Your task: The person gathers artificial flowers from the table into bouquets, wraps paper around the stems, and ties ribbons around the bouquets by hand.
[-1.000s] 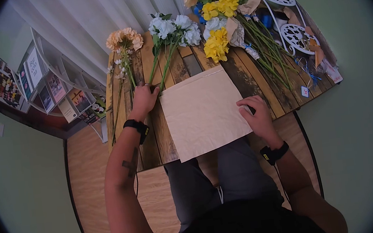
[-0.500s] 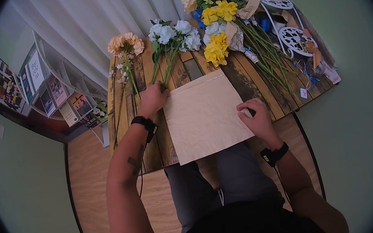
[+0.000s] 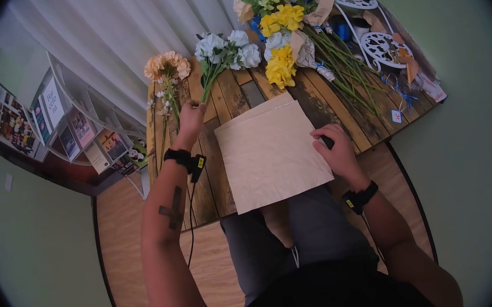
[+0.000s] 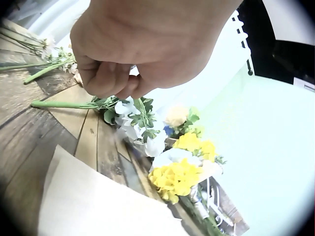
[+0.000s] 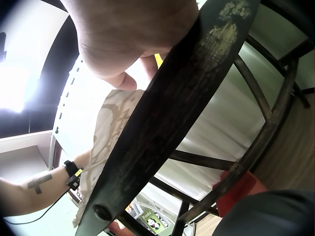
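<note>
At the table's left part my left hand (image 3: 189,123) has its fingers curled round the stems (image 3: 209,89) of the pale blue-white flowers (image 3: 209,47). In the left wrist view the left hand (image 4: 142,49) covers part of these stems, and one cut green end (image 4: 59,104) sticks out beside it. A sheet of brown paper (image 3: 273,153) lies at the table's front edge. My right hand (image 3: 338,152) rests on the paper's right edge with loosely bent fingers. In the right wrist view the right hand (image 5: 133,39) is partly hidden behind the dark table edge.
Peach flowers (image 3: 167,66) lie at the back left. Yellow flowers (image 3: 281,66) and other bunches with long stems (image 3: 345,66) lie at the back right, beside a white metal stand (image 3: 383,50). A rack of leaflets (image 3: 82,126) stands left of the table.
My left hand has moved from beside the paper's top left corner up and to the left, and the pale flowers' stems are drawn closer together. The right hand has stayed on the paper.
</note>
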`<control>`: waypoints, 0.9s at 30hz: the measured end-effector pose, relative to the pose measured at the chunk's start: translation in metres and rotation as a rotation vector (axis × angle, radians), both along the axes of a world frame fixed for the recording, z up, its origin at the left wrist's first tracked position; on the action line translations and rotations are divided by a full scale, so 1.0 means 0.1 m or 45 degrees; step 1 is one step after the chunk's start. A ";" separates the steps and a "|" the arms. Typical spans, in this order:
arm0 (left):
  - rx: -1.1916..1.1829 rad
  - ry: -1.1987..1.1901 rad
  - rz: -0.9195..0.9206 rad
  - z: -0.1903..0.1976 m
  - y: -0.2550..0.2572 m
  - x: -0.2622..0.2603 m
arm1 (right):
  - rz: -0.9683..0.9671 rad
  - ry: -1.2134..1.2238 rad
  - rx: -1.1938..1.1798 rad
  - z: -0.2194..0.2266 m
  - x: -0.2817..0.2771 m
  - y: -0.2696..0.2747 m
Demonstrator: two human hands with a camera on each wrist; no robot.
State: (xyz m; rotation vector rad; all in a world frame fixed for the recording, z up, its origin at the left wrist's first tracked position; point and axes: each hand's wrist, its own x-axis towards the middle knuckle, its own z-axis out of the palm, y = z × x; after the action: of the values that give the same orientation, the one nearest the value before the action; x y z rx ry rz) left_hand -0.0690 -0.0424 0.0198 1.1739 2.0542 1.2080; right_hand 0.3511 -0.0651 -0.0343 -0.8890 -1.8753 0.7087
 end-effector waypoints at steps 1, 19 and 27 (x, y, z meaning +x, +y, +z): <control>0.009 0.004 0.003 0.08 -0.05 0.02 | -0.011 0.011 0.009 0.01 0.00 -0.01; 0.560 -1.208 -0.224 0.27 -2.30 1.89 | 0.510 0.729 -0.496 0.33 -0.18 -0.39; 0.529 -0.910 -0.332 -0.43 -2.92 2.36 | 0.953 0.676 -0.696 0.84 -0.71 -1.03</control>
State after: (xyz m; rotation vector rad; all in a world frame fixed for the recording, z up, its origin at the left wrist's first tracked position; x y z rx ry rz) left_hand 0.1666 -0.3342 -0.0233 0.9395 1.1270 1.6582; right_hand 0.2805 -0.1682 0.0498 -0.2167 -1.5081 1.7793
